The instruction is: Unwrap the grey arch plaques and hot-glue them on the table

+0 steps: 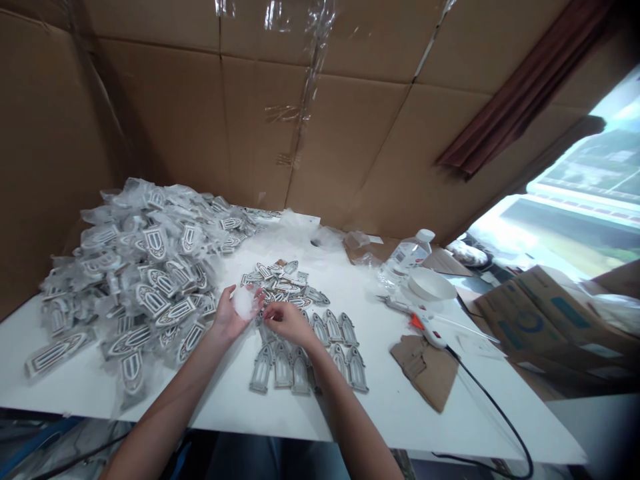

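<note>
1. Both forearms [357, 413] come from six o'clock over the white table [380, 420].
2. Left hand [234, 313] holds a white wrap [243, 302] in its palm, the fingers half curled around it.
3. Right hand [289, 322] is just beside, its fingers bent and narrow; I cannot tell whether they hold something.
4. Counting from the hands, a loose heap [290, 285] of arch pieces lies at one o'clock, and grey arches [301, 371] stand in rows at four.
5. Bagged pieces [153, 301] pile at nine.
6. Glue gun [426, 328] lies at three, bottle [411, 253] at two.
</note>
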A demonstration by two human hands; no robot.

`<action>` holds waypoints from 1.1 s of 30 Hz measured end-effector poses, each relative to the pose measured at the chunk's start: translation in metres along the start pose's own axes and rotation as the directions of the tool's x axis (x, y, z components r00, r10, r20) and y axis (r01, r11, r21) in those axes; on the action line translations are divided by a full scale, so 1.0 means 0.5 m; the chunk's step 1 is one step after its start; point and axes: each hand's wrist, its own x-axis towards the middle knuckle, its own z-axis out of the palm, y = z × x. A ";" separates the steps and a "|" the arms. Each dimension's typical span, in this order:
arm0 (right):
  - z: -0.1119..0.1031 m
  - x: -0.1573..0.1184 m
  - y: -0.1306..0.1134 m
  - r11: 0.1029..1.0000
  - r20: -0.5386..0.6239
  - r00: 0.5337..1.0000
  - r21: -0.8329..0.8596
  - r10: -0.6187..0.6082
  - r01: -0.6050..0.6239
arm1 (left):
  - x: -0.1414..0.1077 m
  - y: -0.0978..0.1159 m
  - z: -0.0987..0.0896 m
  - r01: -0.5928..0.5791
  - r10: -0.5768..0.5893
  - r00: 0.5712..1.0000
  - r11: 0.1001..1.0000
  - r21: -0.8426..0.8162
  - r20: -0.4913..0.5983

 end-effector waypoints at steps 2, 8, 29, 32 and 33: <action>0.000 -0.001 -0.004 1.000 -0.012 1.000 -0.010 -0.006 0.006 | -0.001 -0.001 0.002 0.002 -0.002 1.000 1.000 0.006 0.000; -0.006 -0.003 -0.030 0.999 -0.210 0.977 -0.016 -0.034 0.031 | -0.002 -0.007 0.002 0.016 -0.015 1.000 1.000 0.018 -0.002; 0.017 -0.004 -0.044 0.992 -0.230 0.969 0.069 -0.085 0.104 | -0.008 -0.023 0.015 0.070 -0.071 0.997 0.997 0.026 0.012; 0.004 -0.003 -0.040 0.964 -0.258 0.966 0.263 0.032 0.039 | -0.005 -0.023 0.011 0.091 -0.091 0.996 0.996 0.021 0.010; -0.002 -0.004 -0.038 0.950 -0.264 0.963 0.311 0.057 0.029 | -0.004 -0.023 0.010 0.091 -0.091 0.996 0.996 0.016 0.010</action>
